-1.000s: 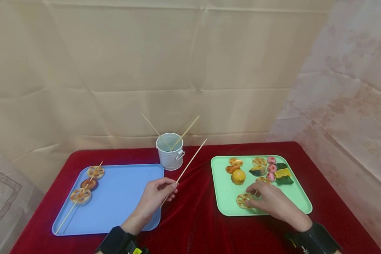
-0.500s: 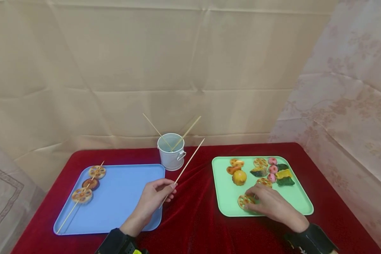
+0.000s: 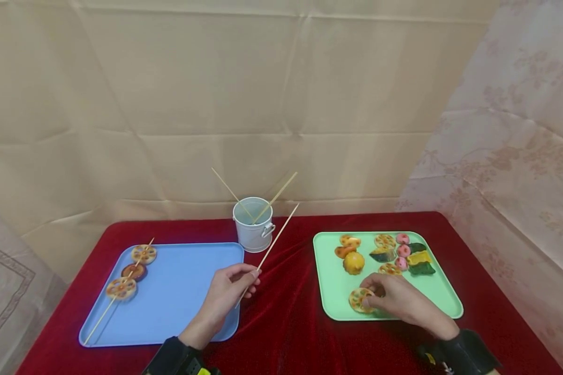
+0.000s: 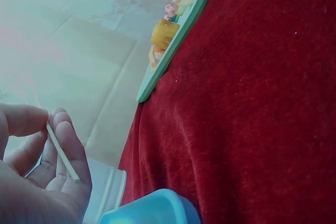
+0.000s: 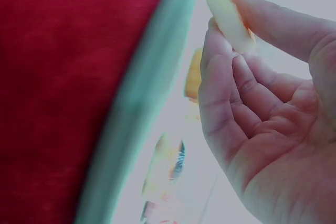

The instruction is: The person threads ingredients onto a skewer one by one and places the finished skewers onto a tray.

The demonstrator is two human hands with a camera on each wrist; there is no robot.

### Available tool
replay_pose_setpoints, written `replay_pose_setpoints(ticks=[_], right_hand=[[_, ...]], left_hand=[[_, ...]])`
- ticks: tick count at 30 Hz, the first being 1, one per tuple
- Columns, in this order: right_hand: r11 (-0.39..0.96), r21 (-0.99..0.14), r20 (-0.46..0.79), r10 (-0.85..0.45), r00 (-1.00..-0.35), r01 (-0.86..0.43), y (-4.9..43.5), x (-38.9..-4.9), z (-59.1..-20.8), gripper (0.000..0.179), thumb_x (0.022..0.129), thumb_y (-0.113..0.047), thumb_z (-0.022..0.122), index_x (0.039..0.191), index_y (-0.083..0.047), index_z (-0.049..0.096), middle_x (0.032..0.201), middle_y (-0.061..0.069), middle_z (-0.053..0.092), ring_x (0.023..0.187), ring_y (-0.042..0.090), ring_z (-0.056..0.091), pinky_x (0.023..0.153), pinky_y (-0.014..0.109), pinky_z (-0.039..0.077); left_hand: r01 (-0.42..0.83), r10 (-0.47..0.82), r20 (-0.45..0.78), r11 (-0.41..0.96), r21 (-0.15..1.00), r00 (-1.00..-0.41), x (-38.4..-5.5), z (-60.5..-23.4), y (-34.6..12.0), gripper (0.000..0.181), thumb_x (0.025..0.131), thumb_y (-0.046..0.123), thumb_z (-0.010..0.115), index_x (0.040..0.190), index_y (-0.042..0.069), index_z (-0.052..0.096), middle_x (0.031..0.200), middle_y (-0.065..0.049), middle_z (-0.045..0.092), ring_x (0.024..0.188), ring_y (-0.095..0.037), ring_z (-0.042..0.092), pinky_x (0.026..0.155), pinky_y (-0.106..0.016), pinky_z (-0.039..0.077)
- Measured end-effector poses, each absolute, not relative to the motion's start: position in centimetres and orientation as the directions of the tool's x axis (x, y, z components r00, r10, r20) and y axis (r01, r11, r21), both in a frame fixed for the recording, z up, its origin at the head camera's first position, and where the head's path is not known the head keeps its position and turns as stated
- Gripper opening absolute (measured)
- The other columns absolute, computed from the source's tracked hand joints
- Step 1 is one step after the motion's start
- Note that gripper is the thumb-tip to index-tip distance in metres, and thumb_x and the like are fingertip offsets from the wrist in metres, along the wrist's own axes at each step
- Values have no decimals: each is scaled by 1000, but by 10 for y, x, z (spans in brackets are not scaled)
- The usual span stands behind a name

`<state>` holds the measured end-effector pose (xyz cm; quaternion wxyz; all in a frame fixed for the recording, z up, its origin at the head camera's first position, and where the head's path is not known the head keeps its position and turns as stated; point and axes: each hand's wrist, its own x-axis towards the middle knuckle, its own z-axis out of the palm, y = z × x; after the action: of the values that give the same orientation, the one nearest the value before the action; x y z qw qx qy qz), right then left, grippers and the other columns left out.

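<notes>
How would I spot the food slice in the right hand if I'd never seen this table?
On the red cloth, find the green tray, right of the blue tray. Over its near part, the right hand pinches a round, browned slice pierced with holes. Similar slices lie farther back on the tray or sit on a skewer; only this one is pinched.

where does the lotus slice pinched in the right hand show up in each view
Head: lower right; the lotus slice is at the thumb and fingers of the right hand.
Left wrist: top edge, just right of centre.
Right wrist: top, right of centre, seen edge-on.
Shared landmark: the green tray.
</notes>
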<state>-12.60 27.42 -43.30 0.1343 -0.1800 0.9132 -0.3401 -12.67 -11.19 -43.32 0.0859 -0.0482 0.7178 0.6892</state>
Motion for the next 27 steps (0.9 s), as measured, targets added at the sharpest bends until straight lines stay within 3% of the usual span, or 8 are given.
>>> replay_pose_setpoints(ticks=[11,20,24,27], right_hand=[[611,-784,-65,-259,-964,-112,256,-140,-407,34,93,-24,79,117,-2,72,94,0,74,84,16,70,70,29,53],[492,-871,-77,-153,-985,-8,234,-154,-392,54,93,-37,78,132,-2,65,107,5,76,95,20,74,87,39,51],[362,-932,-92,-133,-987,38,224,-159,-390,54,96,-36,75,134,0,60,112,11,72,100,30,73,93,41,54],[240,-969,-97,-119,-988,66,217,-162,-390,52,97,-31,74,133,3,56,112,12,71,99,30,72,93,40,56]], left_hand=[[-156,25,-159,85,984,-987,-130,-427,-107,21,96,12,71,108,-5,74,89,-17,72,74,-21,65,66,-30,56],[-133,16,-136,112,985,-991,-126,-426,-105,18,97,10,69,108,-4,74,89,-18,72,75,-24,65,66,-31,56],[-101,8,-103,141,985,-995,-124,-427,-104,16,96,9,70,106,-3,75,85,-15,71,72,-21,62,63,-30,54],[-69,4,-71,156,985,-997,-123,-428,-103,14,96,8,71,103,-2,76,82,-10,70,72,-22,62,64,-29,53]])
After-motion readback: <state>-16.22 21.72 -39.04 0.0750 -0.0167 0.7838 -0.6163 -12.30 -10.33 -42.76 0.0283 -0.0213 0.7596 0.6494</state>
